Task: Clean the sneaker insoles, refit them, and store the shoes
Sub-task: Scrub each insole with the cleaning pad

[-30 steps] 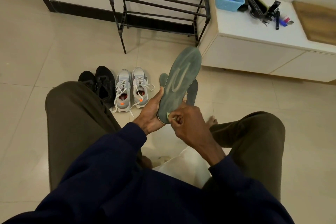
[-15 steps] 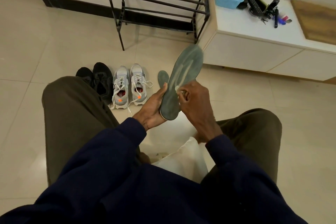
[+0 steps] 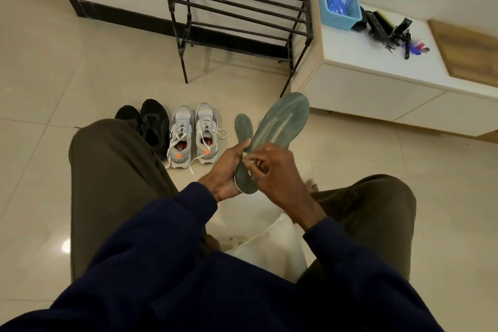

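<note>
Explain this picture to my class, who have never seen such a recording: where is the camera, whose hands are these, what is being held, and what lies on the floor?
There is no machine here. A person wears one camera on the head, so you look down over their dark blue sleeves and their knees. The left hand grips the heel end of a long grey-green foam insole, which is held tilted up off the floor. The right hand pinches a small white wipe against it, seemingly to clean it. On the cream tiled floor stand a pair of grey lace-up sneakers, with a pair of black shoes to their left and a second grey-green insole lying to their right. Behind them is a black metal shoe rack.
</note>
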